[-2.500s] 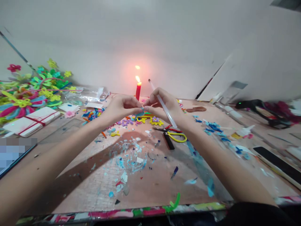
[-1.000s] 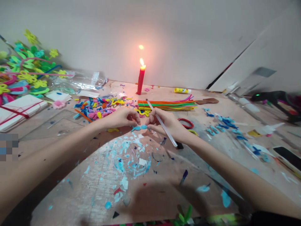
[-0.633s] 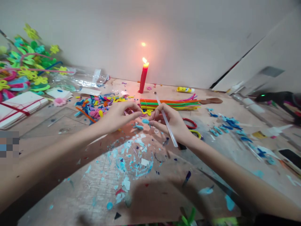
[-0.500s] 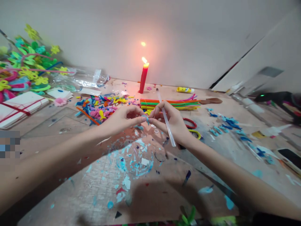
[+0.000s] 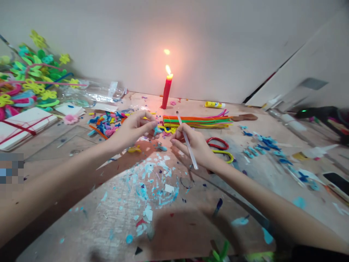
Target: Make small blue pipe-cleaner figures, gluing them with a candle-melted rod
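My left hand (image 5: 136,127) pinches a small light-blue fuzzy piece (image 5: 156,130) between thumb and fingertips, left of the table's middle. A hand's width to its right, my right hand (image 5: 194,143) grips a translucent hot glue stick (image 5: 188,142), its darkened tip slanting up and away. Behind both hands stands a lit red candle (image 5: 167,92). Below the gap between the hands lies another light-blue piece (image 5: 161,147). Scissors (image 5: 225,154) with red and yellow handles lie beside my right hand, their blades hidden by it.
Bundled pipe cleaners (image 5: 197,122) lie behind my right hand, near a yellow glue tube (image 5: 215,104). Coloured pieces (image 5: 106,123) are heaped at left, before a pile of fuzzy flowers (image 5: 35,80). Several blue pieces (image 5: 268,142) and a phone (image 5: 336,185) are on the right.
My hands have drawn apart. The left has moved left and slightly up with the light-blue piece. The right has shifted slightly left, still holding the glue stick.
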`<state>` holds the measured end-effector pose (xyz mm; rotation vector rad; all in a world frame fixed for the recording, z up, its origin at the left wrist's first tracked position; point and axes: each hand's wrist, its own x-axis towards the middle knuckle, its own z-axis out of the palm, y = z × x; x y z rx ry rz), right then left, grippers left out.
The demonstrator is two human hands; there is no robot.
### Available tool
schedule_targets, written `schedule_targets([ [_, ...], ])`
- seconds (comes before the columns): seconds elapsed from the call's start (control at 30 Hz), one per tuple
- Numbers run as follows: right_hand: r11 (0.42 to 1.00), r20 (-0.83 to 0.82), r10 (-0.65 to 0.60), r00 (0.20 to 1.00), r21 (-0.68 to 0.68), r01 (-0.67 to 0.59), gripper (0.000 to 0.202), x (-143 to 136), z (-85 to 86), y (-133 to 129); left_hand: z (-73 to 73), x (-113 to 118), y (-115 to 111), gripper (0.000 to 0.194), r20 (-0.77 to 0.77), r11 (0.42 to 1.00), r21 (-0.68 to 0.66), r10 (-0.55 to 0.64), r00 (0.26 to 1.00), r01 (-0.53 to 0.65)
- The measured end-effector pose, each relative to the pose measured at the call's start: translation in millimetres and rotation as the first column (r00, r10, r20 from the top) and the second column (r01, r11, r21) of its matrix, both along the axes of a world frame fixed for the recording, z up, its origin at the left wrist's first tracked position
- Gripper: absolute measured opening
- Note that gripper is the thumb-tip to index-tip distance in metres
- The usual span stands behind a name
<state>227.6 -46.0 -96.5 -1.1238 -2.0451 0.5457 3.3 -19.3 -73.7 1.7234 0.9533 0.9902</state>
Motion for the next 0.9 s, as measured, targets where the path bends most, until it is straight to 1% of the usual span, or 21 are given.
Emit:
schedule_targets([
  [0.1, 1.000, 0.029, 0.013, 1.000, 0.001, -0.013, 0.018, -1.2, -1.8, 1.6, -3.2, -0.7, -1.4, 0.018, -0.214, 0.981, 0.144, -0.095, 0.972, 0.128],
  [0.17, 1.000, 0.029, 0.012, 1.000, -0.005, -0.012, 0.016, -2.1, -2.6, 1.7, -5.2, 0.1, -2.6, 0.020, -0.319, 0.957, 0.197, -0.141, 0.937, 0.211],
  [0.2, 1.000, 0.026, 0.009, 1.000, -0.009, -0.009, 0.016, -2.4, -3.0, 1.5, -6.3, 0.6, -2.9, 0.021, -0.352, 0.951, 0.207, -0.147, 0.924, 0.230],
  [0.27, 1.000, 0.018, -0.003, 1.000, -0.009, 0.003, 0.016, -2.8, -3.9, 1.2, -8.8, 1.6, -2.7, 0.020, -0.352, 0.957, 0.179, -0.154, 0.923, 0.228],
  [0.4, 1.000, 0.012, -0.021, 1.000, -0.001, 0.021, 0.017, -1.3, -5.4, 1.3, -14.7, 3.6, -2.4, 0.016, -0.244, 0.974, 0.054, -0.199, 0.949, 0.219],
  [0.47, 1.000, 0.014, -0.028, 1.000, 0.000, 0.028, 0.016, 0.3, -5.3, 1.6, -17.3, 5.0, -4.0, 0.013, -0.271, 0.977, 0.023, -0.196, 0.942, 0.210],
  [0.63, 1.000, 0.012, -0.017, 1.000, 0.004, 0.017, 0.013, 3.1, -3.9, 2.2, -21.6, 9.8, -11.7, 0.012, -0.344, 0.992, 0.033, -0.100, 0.933, 0.118],
  [0.77, 1.000, 0.013, -0.002, 1.000, -0.010, 0.002, 0.012, 1.7, -3.2, 1.3, -24.6, 12.8, -16.9, 0.012, -0.375, 0.988, 0.005, -0.140, 0.917, 0.152],
  [0.9, 1.000, 0.001, -0.007, 1.000, -0.016, 0.008, 0.012, 0.3, -1.0, -0.2, -30.0, 14.0, -17.9, 0.008, -0.349, 0.991, 0.004, -0.126, 0.929, 0.136],
])
